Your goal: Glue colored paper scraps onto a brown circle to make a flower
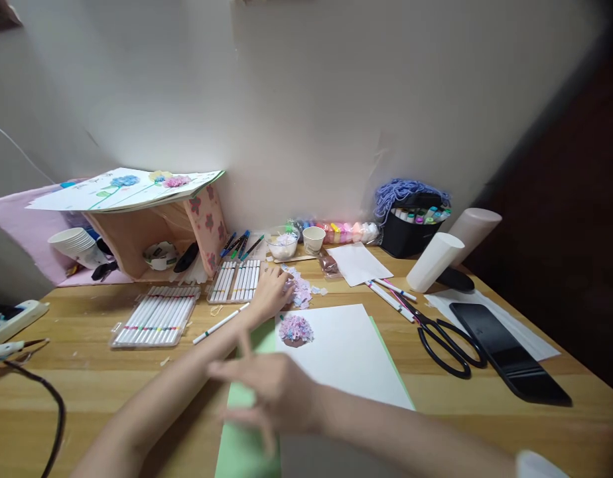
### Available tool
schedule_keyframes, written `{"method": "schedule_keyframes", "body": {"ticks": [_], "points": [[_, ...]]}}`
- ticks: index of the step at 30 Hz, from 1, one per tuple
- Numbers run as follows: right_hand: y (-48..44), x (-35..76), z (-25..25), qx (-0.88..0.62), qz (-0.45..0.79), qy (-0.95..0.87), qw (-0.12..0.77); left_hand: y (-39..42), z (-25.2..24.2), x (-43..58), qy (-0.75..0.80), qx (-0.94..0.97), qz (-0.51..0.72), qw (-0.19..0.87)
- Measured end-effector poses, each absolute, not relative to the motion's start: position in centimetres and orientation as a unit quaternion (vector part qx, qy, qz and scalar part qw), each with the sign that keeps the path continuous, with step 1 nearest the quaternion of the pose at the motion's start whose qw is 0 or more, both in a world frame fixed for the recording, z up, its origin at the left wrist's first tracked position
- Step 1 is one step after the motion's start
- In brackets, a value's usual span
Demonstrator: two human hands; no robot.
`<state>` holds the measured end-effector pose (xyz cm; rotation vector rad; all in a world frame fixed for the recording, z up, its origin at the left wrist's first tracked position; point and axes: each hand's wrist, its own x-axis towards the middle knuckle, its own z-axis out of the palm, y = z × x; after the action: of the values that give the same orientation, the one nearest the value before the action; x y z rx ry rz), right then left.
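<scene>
My left hand (274, 292) curls at the loose lilac paper-scrap pile (301, 291); whether it pinches any, I cannot tell. My right hand (271, 392) is spread wide, seemingly empty. Near the upper left corner of the white paper sheet (349, 352), the round pink-blue petal cluster (295, 328) seems nearly filled, only its brown lower edge bare

Free strip of light-brown wooden desk (403, 348) between the green-backed white paper sheet (356, 358) and the large black-handled scissors (448, 345), bare right forearm (386, 426) over its near end. Front left, open wood runs between the bare left forearm (180, 392) and a thick black cable (62, 415); farther back, clear plastic trays (147, 344) of white markers and a pink patterned box (209, 229) block. Back right, tall white cylinder (436, 262) and yarn-topped black pen holder (406, 242) in the way.
</scene>
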<state>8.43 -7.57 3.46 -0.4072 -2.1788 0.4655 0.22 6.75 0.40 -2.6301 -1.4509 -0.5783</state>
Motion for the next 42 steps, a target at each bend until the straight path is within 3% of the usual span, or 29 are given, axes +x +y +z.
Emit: {"method": "schedule_keyframes", "body": {"ticks": [5, 9, 17, 28, 42], "points": [[-4.3, 18.2, 1.0, -0.418, 0.271, -0.735, 0.460, 7.7, -0.4, 0.5, -0.467, -0.862, -0.194, 0.023], [-4.3, 19.6, -0.3, -0.498, 0.352, -0.648, 0.456, 7.6, -0.2, 0.5, -0.465, -0.854, -0.233, -0.014], [-4.1, 19.3, -1.0, -0.470, 0.454, -0.604, 0.456, 6.2, 1.6, -0.1, -0.491, -0.739, -0.390, -0.248], [-4.7, 19.7, -1.1, -0.407, 0.467, -0.597, 0.511, -2.8, 1.6, -1.5, -0.490, -0.731, -0.337, -0.335], [-5.6, 19.9, -1.4, -0.406, 0.343, -0.707, 0.467, -4.0, 0.5, 0.3, -0.471, -0.798, -0.287, -0.244]]}}
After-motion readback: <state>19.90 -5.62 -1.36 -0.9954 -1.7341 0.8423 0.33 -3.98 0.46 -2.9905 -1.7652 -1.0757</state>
